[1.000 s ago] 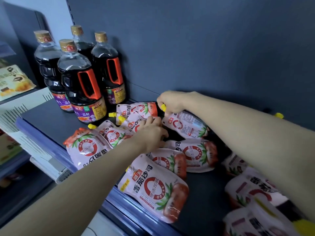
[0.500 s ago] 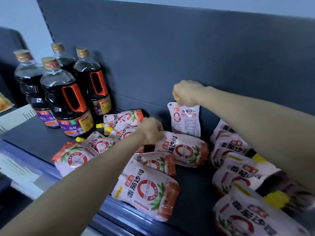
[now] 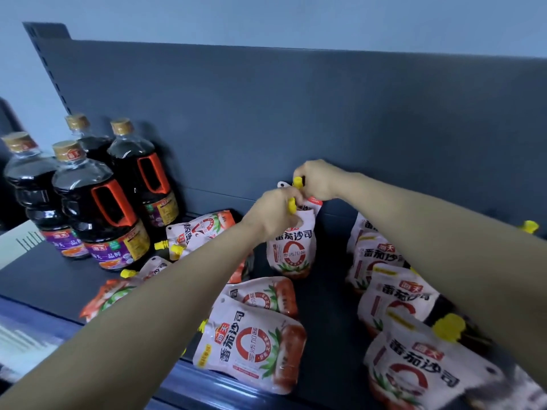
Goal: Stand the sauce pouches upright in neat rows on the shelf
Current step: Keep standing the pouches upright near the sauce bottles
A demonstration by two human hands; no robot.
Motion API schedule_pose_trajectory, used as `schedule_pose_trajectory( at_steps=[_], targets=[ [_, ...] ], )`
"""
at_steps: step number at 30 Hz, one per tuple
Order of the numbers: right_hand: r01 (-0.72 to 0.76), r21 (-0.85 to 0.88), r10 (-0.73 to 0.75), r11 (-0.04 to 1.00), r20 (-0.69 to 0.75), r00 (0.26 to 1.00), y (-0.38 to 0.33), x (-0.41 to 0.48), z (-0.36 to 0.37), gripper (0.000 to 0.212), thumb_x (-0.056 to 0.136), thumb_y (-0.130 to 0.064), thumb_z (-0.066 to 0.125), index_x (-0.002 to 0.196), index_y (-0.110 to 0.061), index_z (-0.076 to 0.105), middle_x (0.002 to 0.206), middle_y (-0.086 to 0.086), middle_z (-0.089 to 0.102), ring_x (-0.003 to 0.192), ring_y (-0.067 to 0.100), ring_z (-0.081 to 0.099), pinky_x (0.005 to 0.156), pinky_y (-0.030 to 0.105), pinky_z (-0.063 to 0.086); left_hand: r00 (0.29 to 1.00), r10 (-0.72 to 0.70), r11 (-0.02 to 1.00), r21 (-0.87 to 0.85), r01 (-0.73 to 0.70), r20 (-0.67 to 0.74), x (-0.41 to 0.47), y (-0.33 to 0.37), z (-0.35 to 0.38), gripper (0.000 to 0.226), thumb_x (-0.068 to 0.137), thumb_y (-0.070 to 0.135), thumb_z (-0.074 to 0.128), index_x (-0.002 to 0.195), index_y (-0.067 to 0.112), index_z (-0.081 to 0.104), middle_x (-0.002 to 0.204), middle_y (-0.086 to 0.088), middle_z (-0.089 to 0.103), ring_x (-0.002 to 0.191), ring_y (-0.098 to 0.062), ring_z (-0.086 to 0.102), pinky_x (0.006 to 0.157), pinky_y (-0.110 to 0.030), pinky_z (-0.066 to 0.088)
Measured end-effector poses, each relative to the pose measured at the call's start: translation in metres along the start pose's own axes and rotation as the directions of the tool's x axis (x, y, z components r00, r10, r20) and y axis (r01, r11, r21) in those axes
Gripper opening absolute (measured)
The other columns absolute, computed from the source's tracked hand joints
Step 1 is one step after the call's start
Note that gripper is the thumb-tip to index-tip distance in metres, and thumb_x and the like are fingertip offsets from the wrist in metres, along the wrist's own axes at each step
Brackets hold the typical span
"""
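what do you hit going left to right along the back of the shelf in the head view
soy sauce bottles → fallen pouch by the bottles → left hand → right hand gripping upright pouches → leaning pouches at right

Store shelving against a pale wall

A dark grey back panel rises behind the dark shelf deck, with a slotted upright at far left; a pale blue-grey wall shows above, softly and evenly lit.
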State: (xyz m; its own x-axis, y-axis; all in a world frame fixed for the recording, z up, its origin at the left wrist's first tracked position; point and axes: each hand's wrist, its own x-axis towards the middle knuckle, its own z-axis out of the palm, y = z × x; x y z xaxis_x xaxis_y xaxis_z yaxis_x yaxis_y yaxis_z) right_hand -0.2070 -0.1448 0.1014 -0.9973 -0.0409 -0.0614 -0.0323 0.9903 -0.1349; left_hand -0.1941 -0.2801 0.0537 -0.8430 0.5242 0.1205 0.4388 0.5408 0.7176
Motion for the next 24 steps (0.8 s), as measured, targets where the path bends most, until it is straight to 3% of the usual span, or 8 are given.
schedule_pose_trajectory(
  at_steps=[2, 5, 6, 8, 11, 14, 18, 24],
  targets=[
    [-0.003, -0.057, 0.004, 0.998, 0.021, 1.0, 0.0, -0.002, -0.001, 0.004, 0.082, -0.009, 0.062, 0.081, -0.005, 0.063, 0.079, 0.009, 0.056, 0.074, 0.024, 0.047, 0.05, 0.027, 0.031, 0.998, -0.042, 0.999, 0.0, 0.042, 0.039, -0.004, -0.007, -0.001, 0.033, 0.071, 0.008, 0.074, 0.097, 0.014, 0.054, 0.086, -0.005, 0.062, 0.079, -0.025, 0.058, 0.075, -0.034, 0.05],
    [-0.029, -0.117, 0.032, 0.993, 0.028, 0.999, 0.001, -0.005, -0.001, 0.026, 0.081, 0.001, 0.055, 0.061, -0.013, 0.046, 0.076, 0.009, 0.053, 0.073, 0.026, 0.046, 0.048, 0.026, 0.028, 0.995, -0.08, 0.994, 0.084, 0.075, 0.061, -0.01, -0.016, -0.003, 0.014, 0.073, 0.008, 0.071, 0.085, 0.014, 0.066, 0.094, -0.01, 0.069, 0.09, -0.029, 0.064, 0.084, -0.04, 0.053],
    [-0.03, -0.125, 0.033, 0.992, 0.025, 0.999, 0.002, -0.006, -0.001, 0.027, 0.081, 0.001, 0.053, 0.06, -0.013, 0.045, 0.078, 0.009, 0.053, 0.073, 0.027, 0.046, 0.05, 0.026, 0.029, 0.995, -0.086, 0.992, 0.099, 0.08, 0.052, -0.012, -0.017, -0.003, 0.012, 0.074, 0.008, 0.071, 0.073, 0.019, 0.067, 0.086, -0.007, 0.07, 0.084, -0.027, 0.064, 0.079, -0.035, 0.053],
    [-0.042, -0.129, 0.045, 0.991, 0.02, 0.999, 0.004, -0.009, -0.001, 0.019, 0.081, 0.001, 0.052, 0.067, -0.011, 0.05, 0.081, 0.011, 0.054, 0.072, 0.027, 0.045, 0.056, 0.028, 0.033, 0.996, -0.088, 0.991, 0.104, 0.086, 0.014, -0.013, -0.017, -0.003, 0.032, 0.073, 0.008, 0.071, 0.05, 0.026, 0.057, 0.065, 0.002, 0.062, 0.068, -0.02, 0.056, 0.062, -0.024, 0.044],
    [-0.053, -0.127, 0.056, 0.991, 0.025, 0.998, 0.008, -0.017, -0.003, 0.008, 0.082, -0.004, 0.055, 0.075, -0.008, 0.056, 0.088, 0.016, 0.06, 0.074, 0.028, 0.047, 0.062, 0.031, 0.037, 0.995, -0.096, 0.992, 0.078, 0.097, -0.011, -0.015, -0.014, 0.004, 0.043, 0.073, 0.008, 0.07, 0.04, 0.024, 0.049, 0.05, 0.009, 0.048, 0.053, -0.013, 0.044, 0.049, -0.022, 0.032],
    [-0.063, -0.134, 0.068, 0.989, 0.03, 0.997, 0.009, -0.025, -0.004, 0.015, 0.082, -0.008, 0.06, 0.094, -0.001, 0.065, 0.102, 0.017, 0.067, 0.079, 0.027, 0.052, 0.065, 0.031, 0.041, 0.997, -0.082, 0.995, 0.062, 0.081, 0.013, -0.017, -0.011, 0.01, 0.034, 0.076, 0.009, 0.068, 0.047, 0.018, 0.052, 0.057, 0.001, 0.054, 0.059, -0.019, 0.047, 0.051, -0.024, 0.036],
    [-0.07, -0.152, 0.07, 0.986, -0.006, 0.998, -0.003, -0.034, -0.013, 0.036, 0.082, -0.001, 0.056, 0.116, -0.007, 0.063, 0.115, 0.016, 0.065, 0.102, 0.034, 0.06, 0.082, 0.036, 0.052, 0.997, -0.01, 0.998, 0.057, 0.006, 0.071, -0.022, -0.006, 0.001, 0.008, 0.077, 0.008, 0.068, 0.076, 0.002, 0.065, 0.076, -0.008, 0.061, 0.073, -0.021, 0.052, 0.069, -0.031, 0.044],
    [0.012, -0.135, -0.034, 0.991, -0.164, 0.986, -0.041, -0.053, -0.031, 0.043, 0.085, -0.007, 0.055, 0.127, -0.014, 0.055, 0.125, 0.014, 0.06, 0.113, 0.034, 0.056, 0.092, 0.04, 0.05, 0.999, 0.034, 0.996, 0.079, -0.036, 0.031, -0.047, 0.001, -0.047, 0.021, 0.077, 0.011, 0.072, 0.097, 0.009, 0.065, 0.088, -0.004, 0.066, 0.08, -0.017, 0.06, 0.074, -0.023, 0.043]
  ],
)
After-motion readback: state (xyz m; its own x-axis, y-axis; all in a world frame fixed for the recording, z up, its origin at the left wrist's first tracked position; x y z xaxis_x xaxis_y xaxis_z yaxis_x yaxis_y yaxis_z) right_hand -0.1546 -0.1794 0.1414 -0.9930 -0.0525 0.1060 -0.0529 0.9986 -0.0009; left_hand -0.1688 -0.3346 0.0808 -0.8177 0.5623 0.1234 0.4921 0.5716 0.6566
